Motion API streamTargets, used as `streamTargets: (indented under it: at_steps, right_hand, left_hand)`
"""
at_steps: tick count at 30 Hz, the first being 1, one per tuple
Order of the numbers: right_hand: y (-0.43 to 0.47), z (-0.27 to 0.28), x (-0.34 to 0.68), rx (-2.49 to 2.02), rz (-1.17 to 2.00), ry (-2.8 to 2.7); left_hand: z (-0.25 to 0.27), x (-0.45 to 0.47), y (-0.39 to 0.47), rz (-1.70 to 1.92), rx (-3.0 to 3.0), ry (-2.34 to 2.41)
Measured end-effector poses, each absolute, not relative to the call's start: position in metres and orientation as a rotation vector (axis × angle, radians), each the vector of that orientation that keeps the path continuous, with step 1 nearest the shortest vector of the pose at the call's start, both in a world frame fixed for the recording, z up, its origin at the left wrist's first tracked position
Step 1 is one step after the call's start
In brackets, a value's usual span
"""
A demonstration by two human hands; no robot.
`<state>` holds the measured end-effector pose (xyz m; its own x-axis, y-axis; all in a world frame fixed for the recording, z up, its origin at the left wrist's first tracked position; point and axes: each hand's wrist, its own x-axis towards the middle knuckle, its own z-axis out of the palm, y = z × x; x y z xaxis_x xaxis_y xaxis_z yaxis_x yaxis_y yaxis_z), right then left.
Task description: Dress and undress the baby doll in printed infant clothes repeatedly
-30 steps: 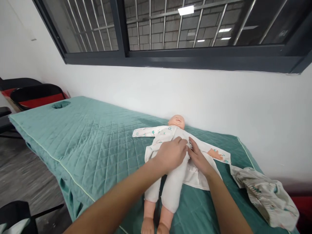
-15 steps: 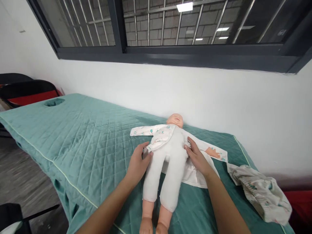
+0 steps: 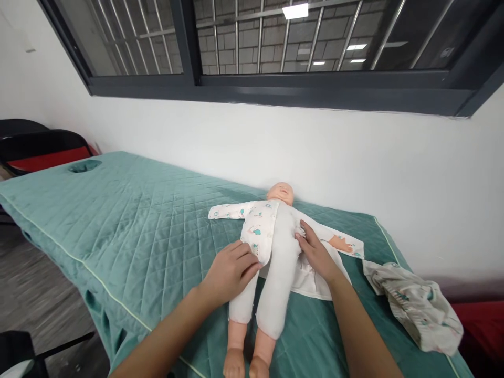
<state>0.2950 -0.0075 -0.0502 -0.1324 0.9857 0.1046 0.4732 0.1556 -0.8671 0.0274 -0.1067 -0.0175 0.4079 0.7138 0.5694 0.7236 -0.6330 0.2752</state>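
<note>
A baby doll [image 3: 280,233] with a white cloth body lies on its back, its feet toward me. It wears a white printed baby shirt [image 3: 260,223] whose left-hand front panel covers part of its torso; the other side lies spread beneath it. My left hand [image 3: 231,270] pinches the lower edge of that panel over the doll's hip. Against the doll's side at the right rests my right hand [image 3: 318,254], thumb and forefinger apart near a small crumpled white bit. The doll's hand pokes out of the right-hand sleeve.
A crumpled printed cloth [image 3: 419,304] lies at the right on the green quilted bed cover [image 3: 157,226]. The bed, with a face hole at the far left, stands against a white wall under a barred window. Black-and-red chairs [image 3: 49,149] stand at the far left.
My left hand has gone from the doll's side to the shirt's lower edge and drawn the front panel down and flatter across the torso. My right hand stays at the doll's side.
</note>
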Motion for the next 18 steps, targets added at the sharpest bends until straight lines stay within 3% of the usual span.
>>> streamTargets:
  at_steps: [5, 12, 14, 18]
  right_hand:
    - [-0.011, -0.039, 0.305, -1.499, 0.764, -1.597]
    - [-0.017, -0.017, 0.362, -2.173, 0.330, -1.551]
    - [-0.016, -0.018, 0.370, -2.300, 0.335, -1.676]
    - [-0.013, -0.025, 0.372, -2.323, 0.304, -1.715]
  left_hand:
    - [-0.010, 0.040, -0.090, -1.316, -2.467, -1.457]
    - [0.041, 0.101, -0.046, -1.179, -2.662, -1.742]
    - [0.051, 0.132, -0.027, -1.048, -2.727, -1.641]
    - [0.049, 0.200, 0.009, -0.397, -2.883, -1.243]
